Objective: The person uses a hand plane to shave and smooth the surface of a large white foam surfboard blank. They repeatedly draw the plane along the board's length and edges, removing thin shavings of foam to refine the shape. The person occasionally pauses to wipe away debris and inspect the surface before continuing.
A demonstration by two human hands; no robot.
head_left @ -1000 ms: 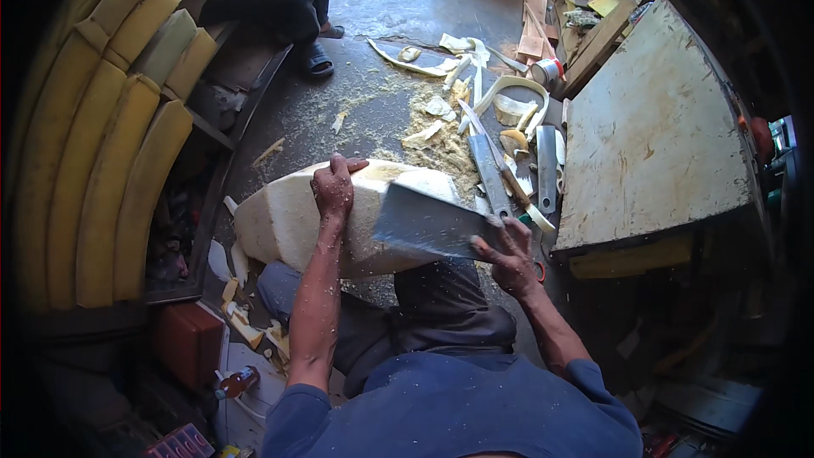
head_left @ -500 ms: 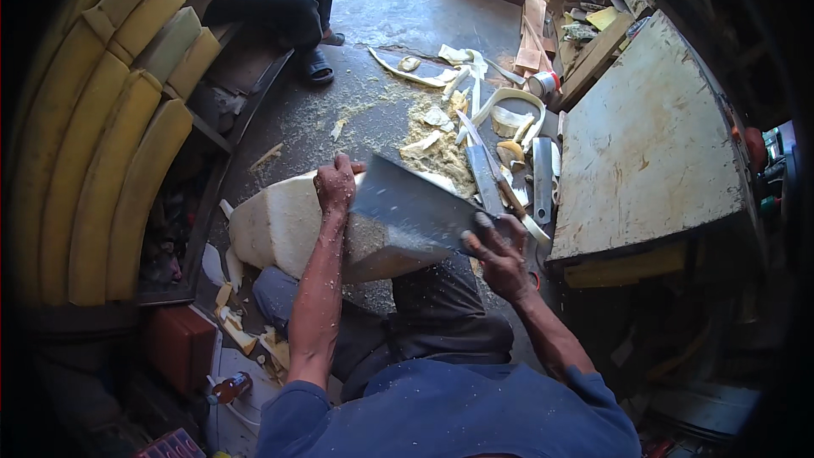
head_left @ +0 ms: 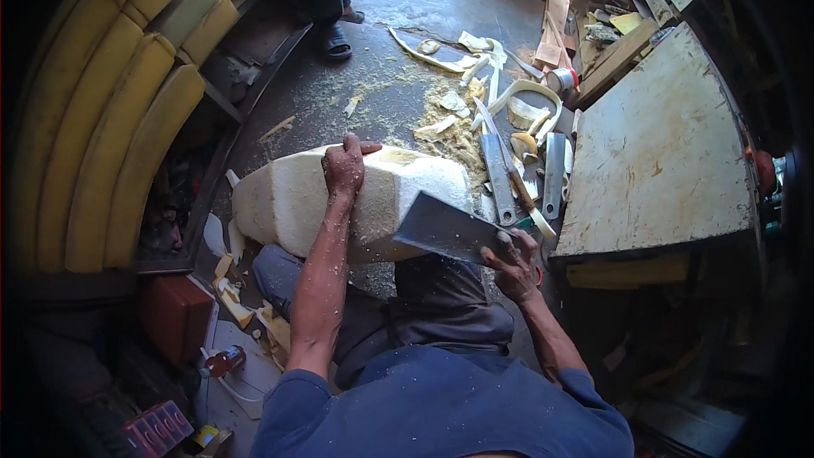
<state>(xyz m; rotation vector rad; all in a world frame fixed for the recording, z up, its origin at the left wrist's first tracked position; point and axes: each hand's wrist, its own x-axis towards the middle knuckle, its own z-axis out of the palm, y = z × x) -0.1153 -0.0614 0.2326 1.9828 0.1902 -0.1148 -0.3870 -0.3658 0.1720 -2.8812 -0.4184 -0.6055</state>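
A large off-white foam block [head_left: 292, 199] with angled faces lies across my lap, its right part pale and rough. My left hand [head_left: 344, 168] grips its upper edge near the middle, fingers curled and one digit pointing right. In my right hand [head_left: 514, 265] is a dark, flat rectangular plate [head_left: 445, 227], held by its right end with the fingers wrapped over it. The plate is tilted in front of the block's lower right part; whether it touches the foam I cannot tell. Pale crumbs cling to both hands and forearms.
Right of the block lie two metal-handled blades [head_left: 497, 178], a long knife [head_left: 530, 203], foam offcuts [head_left: 526, 110] and a can [head_left: 560, 80]. A worn white panel [head_left: 657, 144] stands at right. Yellow foam pads [head_left: 153, 127] are stacked left. Another person's sandaled foot [head_left: 336, 44] is ahead.
My right hand has drawn the plate down and to the right, uncovering the block's right part. My left hand keeps its hold on the block. The view has shifted slightly.
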